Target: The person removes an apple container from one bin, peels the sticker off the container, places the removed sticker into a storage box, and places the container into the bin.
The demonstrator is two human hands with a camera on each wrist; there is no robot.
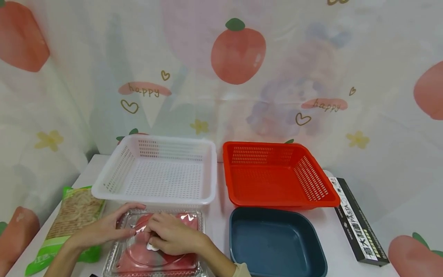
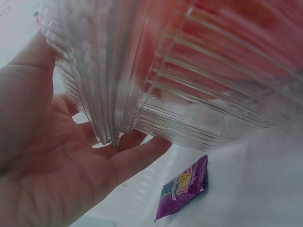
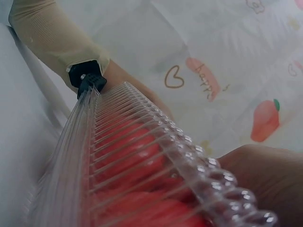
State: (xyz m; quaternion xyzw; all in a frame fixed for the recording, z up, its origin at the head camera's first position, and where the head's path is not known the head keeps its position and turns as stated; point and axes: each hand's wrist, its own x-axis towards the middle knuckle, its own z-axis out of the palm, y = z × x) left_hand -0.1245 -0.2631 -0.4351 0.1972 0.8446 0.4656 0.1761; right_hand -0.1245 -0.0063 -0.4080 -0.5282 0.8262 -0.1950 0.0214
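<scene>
A clear plastic clamshell box (image 1: 114, 259) with red contents stands at the front left. My left hand (image 1: 104, 227) grips its left side, the thumb on the lid; in the left wrist view, the fingers of my left hand (image 2: 61, 156) curve round the ribbed corner of the box (image 2: 199, 94). Over the middle of the lid, the curled fingers of my right hand (image 1: 174, 234) pinch a small white piece (image 1: 151, 247), mostly hidden under them. In the right wrist view the ribbed side of the box (image 3: 128, 156) hides much of that view's lower middle.
Behind the box are a white basket (image 1: 166, 177) and a red basket (image 1: 263, 177). A blue-grey tub (image 1: 273, 246) stands right of it, with a black pasta box (image 1: 360, 223) beyond. A green-edged packet (image 1: 72, 215) lies left; the left wrist view shows a purple sachet (image 2: 184, 189).
</scene>
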